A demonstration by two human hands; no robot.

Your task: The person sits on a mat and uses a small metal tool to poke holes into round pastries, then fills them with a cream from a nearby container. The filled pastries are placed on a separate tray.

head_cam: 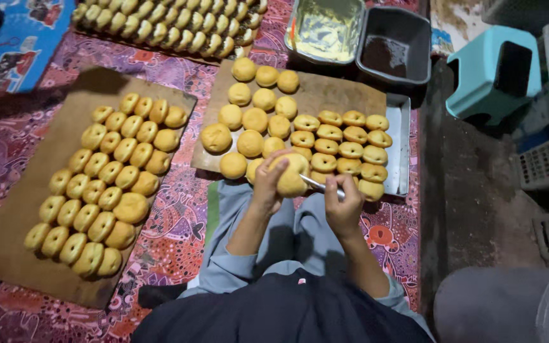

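Observation:
My left hand (268, 184) holds a round yellow bun (292, 176) above my lap. My right hand (344, 202) grips a thin metal utensil (316, 184) whose tip meets the bun's side. Just beyond my hands lies a wooden board (325, 95) covered with several whole buns (251, 143) on its left and several slit buns (351, 150) on its right.
A second board (27, 190) with rows of buns lies at left, and more buns (173, 25) fill the far edge. A metal tray of pale spread (325, 28) and a dark tub (394, 47) sit at the back. A turquoise stool (494, 73) stands at right.

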